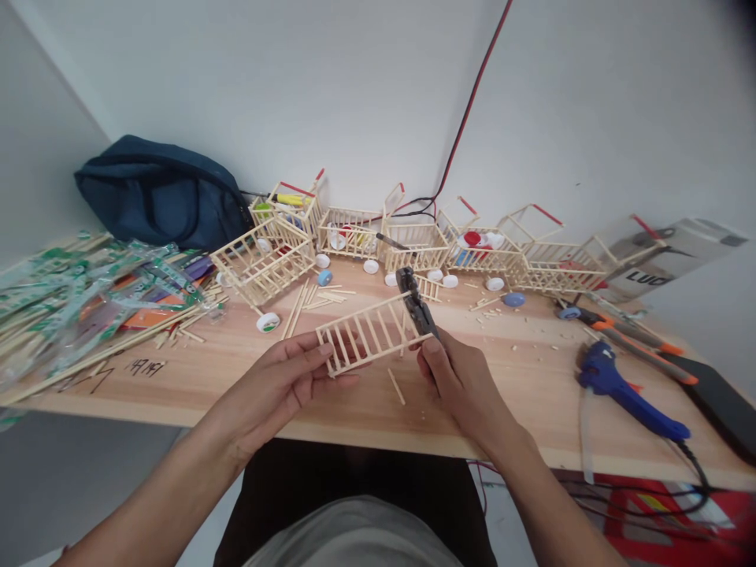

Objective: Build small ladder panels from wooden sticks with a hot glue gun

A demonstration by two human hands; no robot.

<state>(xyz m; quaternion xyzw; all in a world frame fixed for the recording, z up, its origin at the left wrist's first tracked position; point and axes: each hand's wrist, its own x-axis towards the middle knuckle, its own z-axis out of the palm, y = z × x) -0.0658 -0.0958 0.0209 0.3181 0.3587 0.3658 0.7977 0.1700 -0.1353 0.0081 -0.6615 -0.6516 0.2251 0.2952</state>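
Note:
My left hand [298,368] pinches the near-left end of a small ladder-like frame of wooden sticks [372,334], with crossbars between two long rails. My right hand [457,374] is closed around dark pliers [416,303]. Their jaws point up and away, at the frame's right end, where the rail ends stick out; whether they bite on the wood I cannot tell. A short loose stick [396,387] lies on the table below the frame. Behind it stands a stick-built cart [265,264] with a white bottle-cap wheel [268,322].
Several stick carts with red handles [407,236] line the wall. Plastic wrappers and sticks [118,291] and a blue bag [165,189] are at left. A blue glue gun [626,390], orange-handled pliers [643,346] and a black phone-like object [717,398] lie right, near the wooden table's front edge [531,455].

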